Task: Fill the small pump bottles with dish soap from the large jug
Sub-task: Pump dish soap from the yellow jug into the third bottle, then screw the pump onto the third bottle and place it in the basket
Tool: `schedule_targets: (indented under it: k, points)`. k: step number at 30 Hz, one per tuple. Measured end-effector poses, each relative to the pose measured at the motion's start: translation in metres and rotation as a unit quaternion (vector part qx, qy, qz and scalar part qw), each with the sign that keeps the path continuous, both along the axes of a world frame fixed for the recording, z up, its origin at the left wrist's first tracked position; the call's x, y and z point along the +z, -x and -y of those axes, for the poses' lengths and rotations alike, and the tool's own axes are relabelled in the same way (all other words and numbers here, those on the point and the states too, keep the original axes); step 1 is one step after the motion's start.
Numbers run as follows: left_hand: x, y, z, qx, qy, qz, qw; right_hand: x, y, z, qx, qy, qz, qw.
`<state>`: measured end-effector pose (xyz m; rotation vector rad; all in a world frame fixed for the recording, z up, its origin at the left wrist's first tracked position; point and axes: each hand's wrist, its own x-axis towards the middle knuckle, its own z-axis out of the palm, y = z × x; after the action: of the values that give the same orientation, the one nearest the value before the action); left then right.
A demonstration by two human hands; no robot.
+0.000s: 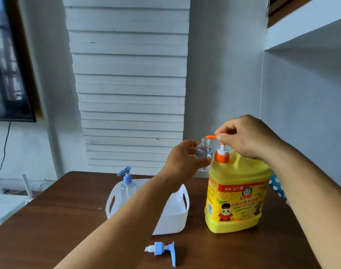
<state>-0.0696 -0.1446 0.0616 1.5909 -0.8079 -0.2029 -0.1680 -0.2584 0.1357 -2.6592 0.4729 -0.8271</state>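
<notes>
Upright on the dark brown wooden desk [59, 220]: a large yellow plastic jug of dish soap [236, 199] with a printed yellow-and-red label, an orange collar and an orange pump head [212, 137] with a long spout.

Right hand [245, 138] above the jug, fingers curled, thumb and forefinger pinching the top of the orange pump head at its rear end.

Left hand [182, 162] just left of the jug's neck, fingers wrapped around a small clear plastic bottle [203, 152], uncapped, held upright off the desk. Open threaded mouth of the bottle right under the tip of the orange spout; touching or not, cannot tell. Some clear liquid seemingly inside the bottle, level hard to judge.

Left of the jug, on the desk: a white plastic basket with cut-out handles [177, 218], partly hidden behind the left forearm. Standing upright at the basket's far left corner: a second small clear bottle with a blue pump top [127, 183] screwed on.

In front of the jug and the basket, near the desk's front edge: a loose blue-and-white pump top [163, 249], lying on its side, well apart from both hands.
</notes>
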Motion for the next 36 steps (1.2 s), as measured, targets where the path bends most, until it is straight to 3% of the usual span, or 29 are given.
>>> schedule_targets:
  k: [5,14,22,27,36]
  points:
    - [-0.005,0.002,-0.002,0.005,0.004,-0.025,1.000,0.002,-0.003,-0.002,-0.008,0.013,-0.010,1.000]
    - [-0.012,0.004,-0.047,0.056,-0.006,0.011,0.998,0.007,-0.006,-0.014,-0.048,0.022,-0.055,0.997]
    - [-0.036,0.015,-0.107,0.102,-0.026,-0.006,0.994,-0.019,-0.006,-0.078,0.041,0.024,0.026,0.999]
    - [-0.066,0.022,-0.134,0.114,-0.046,-0.022,0.992,-0.080,-0.008,-0.110,0.112,-0.033,-0.084,0.990]
    - [-0.118,0.029,-0.162,0.148,-0.105,-0.026,0.983,-0.167,-0.016,-0.125,0.086,-0.057,-0.249,0.963]
